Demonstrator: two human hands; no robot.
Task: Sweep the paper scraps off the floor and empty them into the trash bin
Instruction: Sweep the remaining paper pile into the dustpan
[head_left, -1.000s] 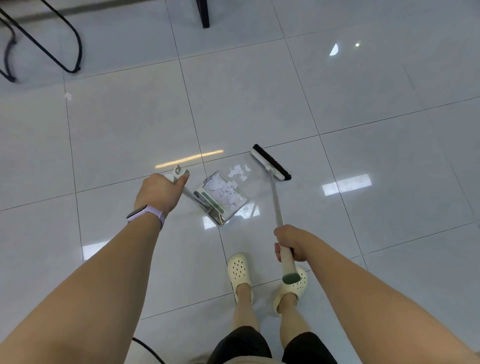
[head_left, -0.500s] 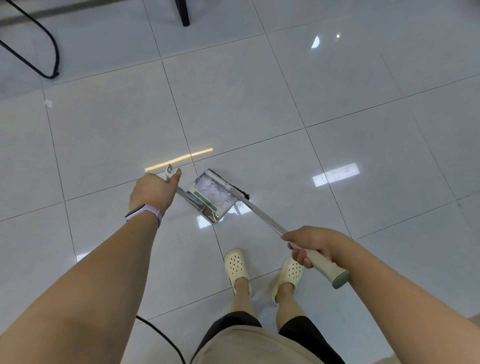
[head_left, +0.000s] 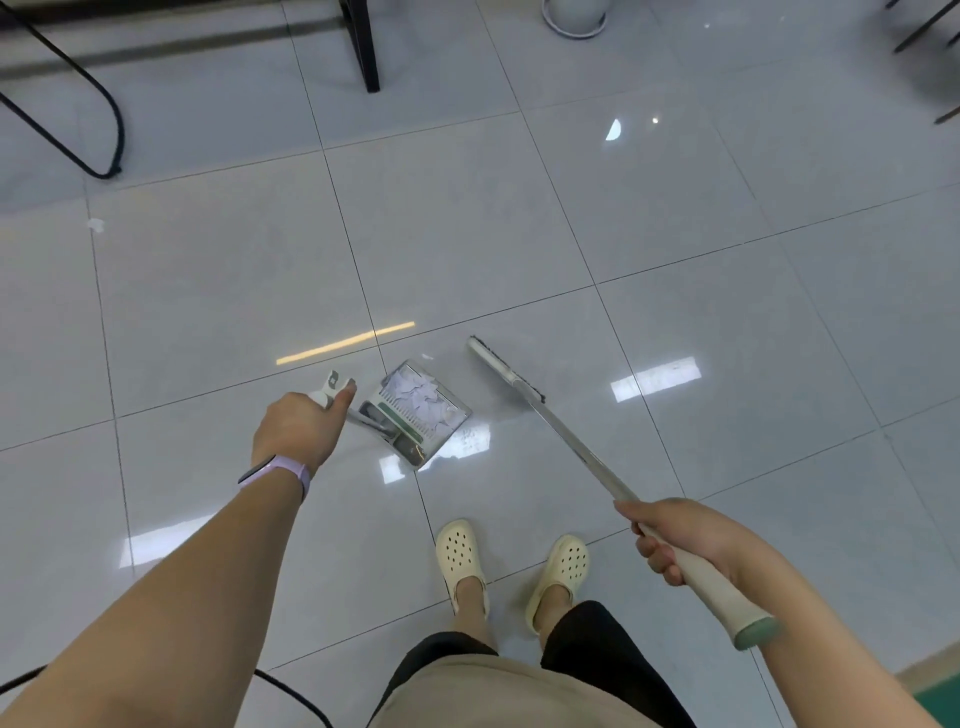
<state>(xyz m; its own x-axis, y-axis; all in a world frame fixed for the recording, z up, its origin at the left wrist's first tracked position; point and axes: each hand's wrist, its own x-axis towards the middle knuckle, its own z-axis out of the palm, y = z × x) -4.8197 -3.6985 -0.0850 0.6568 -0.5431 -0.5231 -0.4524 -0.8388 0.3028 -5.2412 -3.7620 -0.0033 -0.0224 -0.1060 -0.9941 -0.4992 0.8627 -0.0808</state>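
A metal dustpan (head_left: 448, 426) sits on the grey tiled floor ahead of my feet, with several white paper scraps (head_left: 420, 395) piled inside it. My left hand (head_left: 298, 428) grips the top of the dustpan's handle, to the pan's left. My right hand (head_left: 675, 535) grips the cream grip of the broom's long metal handle. The broom head (head_left: 501, 366) rests on the floor just right of the pan, apart from it. One tiny scrap (head_left: 427, 357) lies just beyond the pan's mouth, and another scrap (head_left: 95, 224) lies far left.
A black table leg (head_left: 363, 47) and a curved black chair frame (head_left: 106, 109) stand at the back. A white round base (head_left: 574, 18) sits at the top edge. A black cable (head_left: 291, 693) runs along the floor by my left leg. My cream clogs (head_left: 460, 553) stand behind the pan.
The broom head has swung out from the dustpan's mouth to the right and now sits beside it. The scraps that lay before the pan are inside it. My view has tilted up.
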